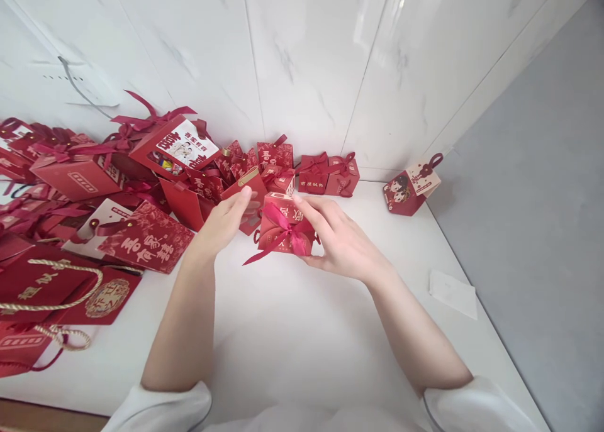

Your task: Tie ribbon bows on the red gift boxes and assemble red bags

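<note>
My right hand (344,237) grips the right side of a small red gift box (278,238), with fingertips at its top edge and the thumb low on its side. A bright pink-red ribbon (290,229) is tied in a bow across its front, one tail hanging to the left. Just left of it is my left hand (224,221), open, its palm turned toward the box and its fingers partly hidden. Beside those fingers leans a plain red box (252,187) with a gold oval on top; whether they touch it I cannot tell.
Many red boxes and bags pile up on the left, including a rope-handled bag (42,287) and a windowed box (174,146). Ribboned boxes (328,175) stand against the marble-patterned wall (306,55). A hexagonal box (410,187) and a white paper (453,292) lie right on the white table (302,337).
</note>
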Tool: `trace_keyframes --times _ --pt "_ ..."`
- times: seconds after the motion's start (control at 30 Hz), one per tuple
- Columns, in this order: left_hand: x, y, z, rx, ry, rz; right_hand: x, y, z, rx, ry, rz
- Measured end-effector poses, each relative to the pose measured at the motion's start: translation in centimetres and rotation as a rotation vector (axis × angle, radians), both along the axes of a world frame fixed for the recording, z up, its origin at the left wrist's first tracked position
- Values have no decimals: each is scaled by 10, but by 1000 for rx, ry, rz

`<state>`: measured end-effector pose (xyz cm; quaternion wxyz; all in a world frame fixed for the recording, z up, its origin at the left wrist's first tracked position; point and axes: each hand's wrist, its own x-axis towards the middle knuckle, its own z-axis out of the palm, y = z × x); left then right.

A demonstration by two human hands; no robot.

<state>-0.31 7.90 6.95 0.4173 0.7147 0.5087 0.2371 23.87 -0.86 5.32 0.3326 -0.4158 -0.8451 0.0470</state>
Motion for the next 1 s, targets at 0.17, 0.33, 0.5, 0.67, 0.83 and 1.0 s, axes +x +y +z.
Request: trace_keyframes --times 0.17,0.33,0.5,0.67,0.83,1.0 --pt "25 -17 3 -52 -177 -192 1 -2 3 41 -7 -5" --pt "32 -20 2 -51 -160 -172 2 -4 5 6 2 32" --pt "27 -18 3 -120 -228 -172 4 -6 8 -42 67 69" --pt "27 -18 5 -174 -293 -135 9 -8 14 -140 304 101" --pt "29 -19 6 -178 -238 -91 15 -7 13 -242 529 -192" --pt "28 -18 4 -191 -227 -89 16 -4 11 -402 487 -208"
